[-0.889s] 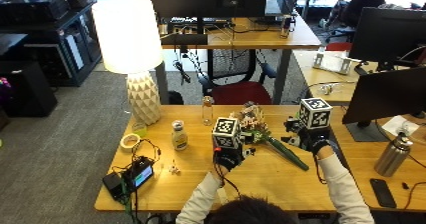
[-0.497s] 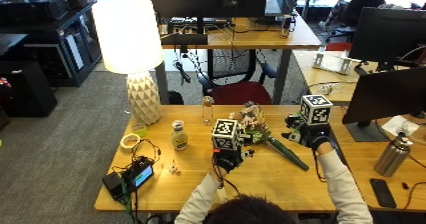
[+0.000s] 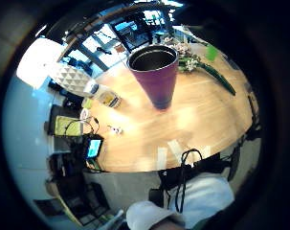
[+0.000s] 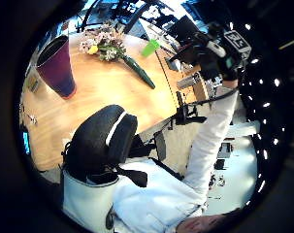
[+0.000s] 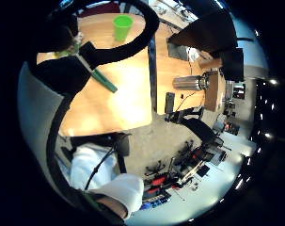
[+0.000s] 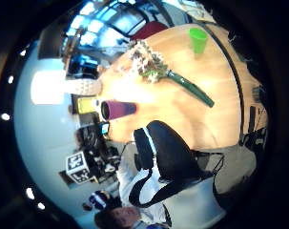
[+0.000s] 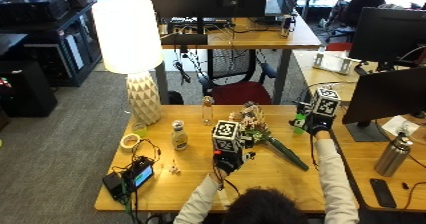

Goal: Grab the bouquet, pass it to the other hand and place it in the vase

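The bouquet (image 7: 266,134) lies flat on the wooden desk (image 7: 166,184), between our two hands and held by neither. Its long axis runs diagonally. The cluster of pale pink and white blossoms points toward the far side of the desk, near a small clear bottle (image 7: 208,110). The dark green wrapped stem (image 7: 288,154) points back toward our right side. We judge it light, with soft, easily crushed flowers and a stiffer stem bundle, so the green stem is the place to take hold, well below the blooms.

The purple vase (image 3: 155,74) stands upright on the desk with its mouth open, close under our left hand (image 7: 233,156). That hand hovers just beside the blossoms, and we cannot tell how its fingers are set. Our right hand (image 7: 318,126) is raised above the desk's far right corner, near a green cup (image 6: 198,39); its fingers are also unclear. A white lamp (image 7: 136,59) stands at the desk's far left.
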